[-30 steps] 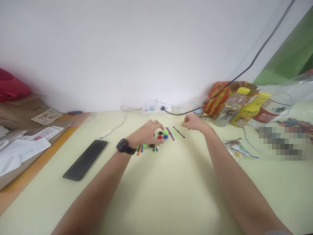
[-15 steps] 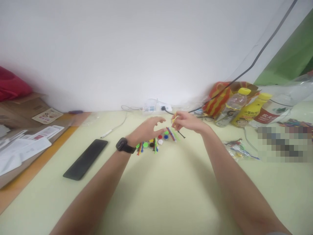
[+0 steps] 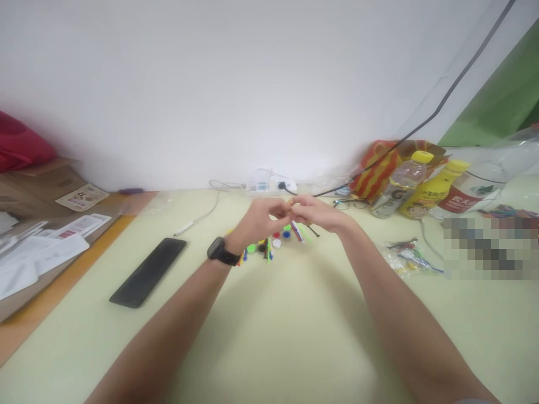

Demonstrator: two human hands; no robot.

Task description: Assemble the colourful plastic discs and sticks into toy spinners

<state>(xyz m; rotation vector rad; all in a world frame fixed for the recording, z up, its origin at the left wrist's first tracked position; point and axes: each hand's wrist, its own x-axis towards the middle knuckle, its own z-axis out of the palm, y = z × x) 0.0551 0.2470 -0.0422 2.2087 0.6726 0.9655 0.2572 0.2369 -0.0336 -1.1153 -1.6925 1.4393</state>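
My left hand [image 3: 259, 220], with a black watch [image 3: 222, 251] on its wrist, and my right hand [image 3: 315, 213] meet fingertip to fingertip above the pale yellow table [image 3: 295, 325]. Both pinch a thin yellow cable tie, mostly hidden between the fingers. Right under the hands lie several small coloured bottle caps [image 3: 278, 241] and a bunch of coloured cable ties [image 3: 298, 232]. A black cable tie [image 3: 314, 230] lies just right of them.
A black phone [image 3: 148, 272] lies to the left. Papers [image 3: 37, 252] and a cardboard box [image 3: 37, 188] sit at far left. A power strip [image 3: 269, 184] is by the wall. Bottles [image 3: 416, 185], a striped bag [image 3: 379, 165] and a plastic bag of parts [image 3: 410, 258] stand right.
My right hand picked a yellow cable tie off the table and carried it left. My left hand rose from the caps and now pinches the tie too.
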